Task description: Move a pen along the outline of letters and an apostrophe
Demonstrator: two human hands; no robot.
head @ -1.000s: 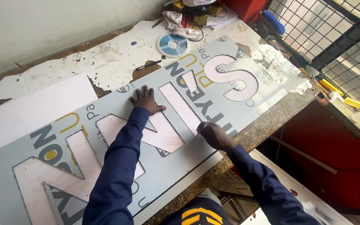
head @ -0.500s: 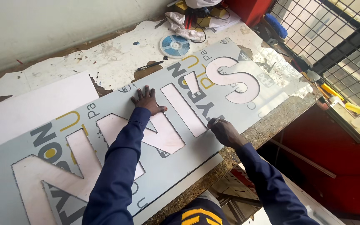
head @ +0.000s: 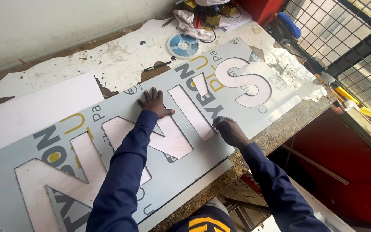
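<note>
Grey film-covered sign panel (head: 202, 141), long and flat with large pale cut-out letters, lies slantwise across the worn wooden workbench (head: 117, 64), its near long edge running close to the bench's chipped front edge. The left hand (head: 154, 103) rests flat on the panel with fingers spread, palm down just above the wide cut-out letter, between it and the narrow slanted bar-shaped letter (head: 193, 112). The right hand (head: 232, 132) is bunched, fingers drawn together around a small thin tool (head: 220, 120) whose tip meets the panel at the lower end of that bar letter; how firmly it pinches I cannot tell. Both arms wear dark blue sleeves.

Beyond the panel's far edge, the bench holds a black marker pen (head: 156, 66), a round blue-and-white reel (head: 183, 45) and a crumpled white cloth (head: 190, 23), all well apart from the hands. A white board (head: 35, 111) lies beside the panel on the left. To the right the bench ends near a black wire mesh grille (head: 344, 38); open floor lies below the right elbow.
</note>
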